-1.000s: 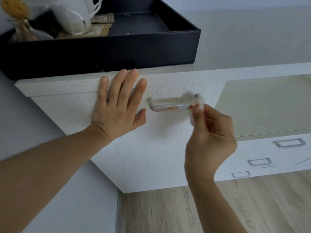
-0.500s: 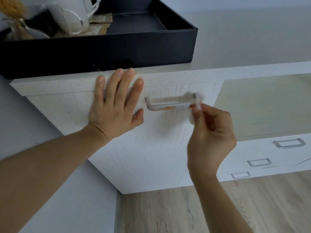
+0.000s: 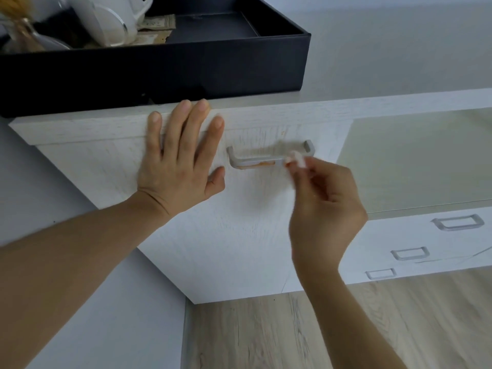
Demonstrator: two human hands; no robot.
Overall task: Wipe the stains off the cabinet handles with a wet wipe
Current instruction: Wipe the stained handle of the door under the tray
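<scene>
Fingers [image 3: 299,170] of the right hand [image 3: 326,209] pinch a small wet wipe [image 3: 296,158] against the right part of the grey handle [image 3: 266,159] on the white cabinet front [image 3: 226,235]. An orange stain [image 3: 259,164] marks the bar's lower edge. Left hand [image 3: 177,166] lies flat, fingers spread, on the front near its top edge. A black tray [image 3: 159,67] sits on the surface above.

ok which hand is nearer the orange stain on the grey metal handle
Right. The right hand pinches a white wet wipe just right of the orange stain on the grey metal handle; the left hand rests flat further left.
</scene>
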